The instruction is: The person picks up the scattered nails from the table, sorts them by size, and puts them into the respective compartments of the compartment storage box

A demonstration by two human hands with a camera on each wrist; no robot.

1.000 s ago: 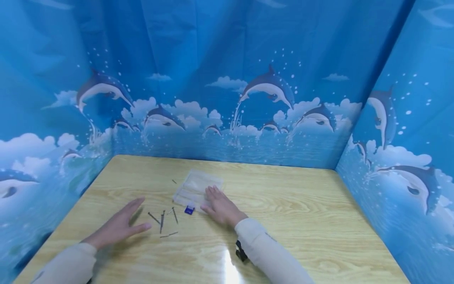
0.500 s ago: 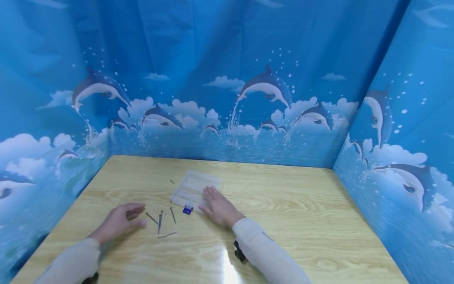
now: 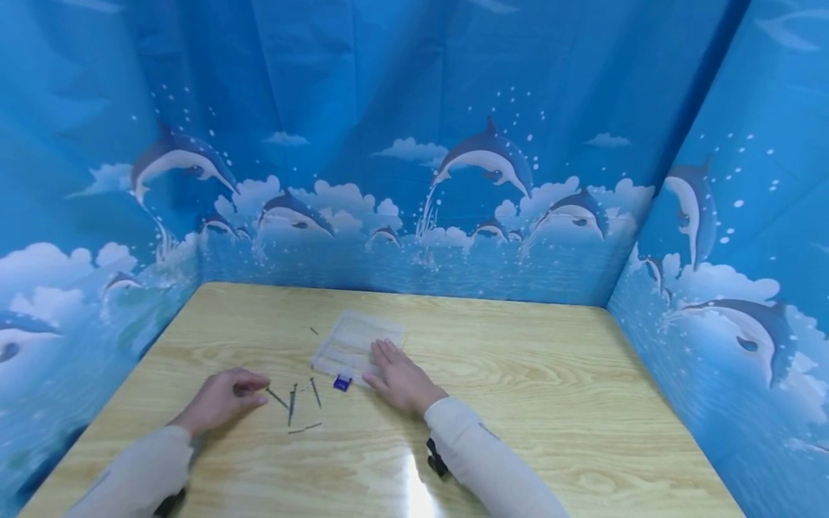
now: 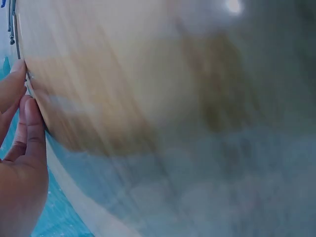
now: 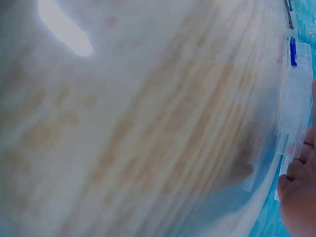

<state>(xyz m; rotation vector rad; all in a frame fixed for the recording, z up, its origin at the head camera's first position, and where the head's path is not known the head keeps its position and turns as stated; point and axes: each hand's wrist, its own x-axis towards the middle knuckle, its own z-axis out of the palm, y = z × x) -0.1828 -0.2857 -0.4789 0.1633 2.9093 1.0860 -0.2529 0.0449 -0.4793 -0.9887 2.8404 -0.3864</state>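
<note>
My left hand is low over the table at the left, its thumb and fingertips curled about the head end of a dark, thin nail. In the left wrist view the thumb overlaps that nail's shaft. Several more nails lie just right of it, with thin short ones nearer the front. My right hand rests with extended fingers on a clear plastic box. A blue latch shows at the box's near edge, and also as a blue latch in the right wrist view.
A small thin nail lies left of the box's far part. The wood-grain table extends far to the right. A blue dolphin-print curtain stands along its back and sides.
The left hand has moved slightly right, and its spread thumb and fingers have drawn together at the nail's head. The right hand keeps its place on the box.
</note>
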